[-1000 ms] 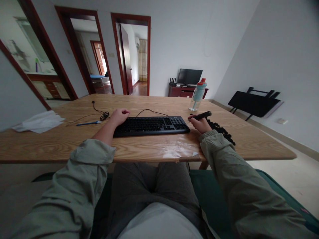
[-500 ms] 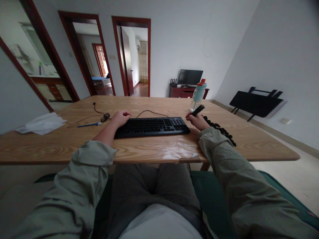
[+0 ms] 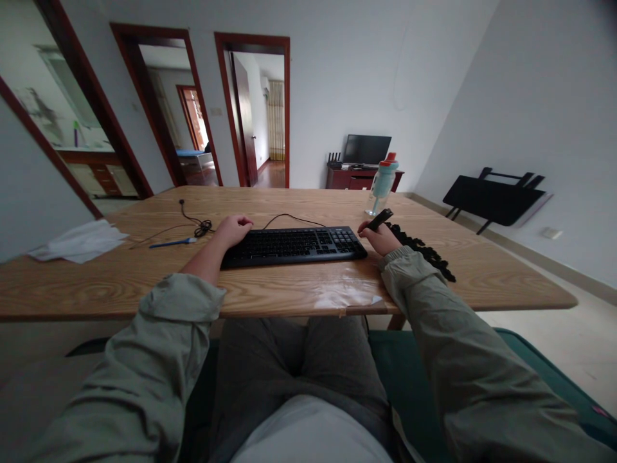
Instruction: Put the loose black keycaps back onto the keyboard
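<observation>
A black keyboard (image 3: pixel 294 247) lies across the wooden table in front of me. My left hand (image 3: pixel 234 229) grips its left end, fingers curled in at the upper corner. Beside the keyboard's right end, my right hand (image 3: pixel 378 238) is closed around a thick black stick-shaped tool (image 3: pixel 380 219), which tilts up to the right; its lower tip is too small to make out. A heap of small black pieces (image 3: pixel 424 251), perhaps keycaps, spreads along the table just right of that hand, partly behind my wrist and sleeve.
Behind my right hand stands a clear bottle (image 3: pixel 380 186) with a red and teal top. On the left lie a blue brush (image 3: pixel 171 243), a coiled black cable (image 3: pixel 203 227) and crumpled white paper (image 3: pixel 80 240). Clear tape (image 3: pixel 344 289) covers part of the table's (image 3: pixel 270 296) front edge.
My right hand and the black tool have shifted slightly left and down towards the keyboard's right end. My left hand and the keyboard stay where they were.
</observation>
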Motion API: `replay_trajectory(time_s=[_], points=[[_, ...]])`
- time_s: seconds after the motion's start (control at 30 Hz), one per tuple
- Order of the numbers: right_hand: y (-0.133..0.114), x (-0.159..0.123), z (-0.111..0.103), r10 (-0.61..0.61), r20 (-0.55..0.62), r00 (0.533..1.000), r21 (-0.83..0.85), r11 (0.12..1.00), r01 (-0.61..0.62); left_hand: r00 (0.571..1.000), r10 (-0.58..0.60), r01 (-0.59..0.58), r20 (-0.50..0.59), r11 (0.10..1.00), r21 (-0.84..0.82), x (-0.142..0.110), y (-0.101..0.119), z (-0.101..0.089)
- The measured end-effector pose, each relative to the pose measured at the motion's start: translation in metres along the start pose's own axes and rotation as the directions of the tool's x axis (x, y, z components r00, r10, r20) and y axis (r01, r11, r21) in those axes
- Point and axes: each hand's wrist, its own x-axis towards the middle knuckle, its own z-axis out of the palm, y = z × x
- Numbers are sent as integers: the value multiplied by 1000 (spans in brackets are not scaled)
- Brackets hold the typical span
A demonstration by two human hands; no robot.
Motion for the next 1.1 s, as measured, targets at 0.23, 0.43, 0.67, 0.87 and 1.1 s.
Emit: replay_trajectory(time_s=[0.23, 0.43, 0.67, 0.87, 1.1], points=[[0, -4, -3, 118, 5, 993, 65, 991, -118, 1000, -2, 2, 13, 1000, 19, -2, 3, -2], [7, -20, -3, -118, 15, 993, -178, 977, 119, 1000, -18, 17, 22, 999, 45, -3, 5, -2], [4, -42, -3, -214, 104, 971, -443, 864, 238, 1000, -20, 20, 14, 999, 42, -4, 7, -1], [6, -44, -1, -220, 103, 970, -465, 852, 242, 1000, 0, -1, 25, 999, 47, -2, 6, 4], [10, -14, 1, -150, 58, 987, -211, 965, 159, 998, 36, -38, 49, 998, 44, -1, 13, 8]])
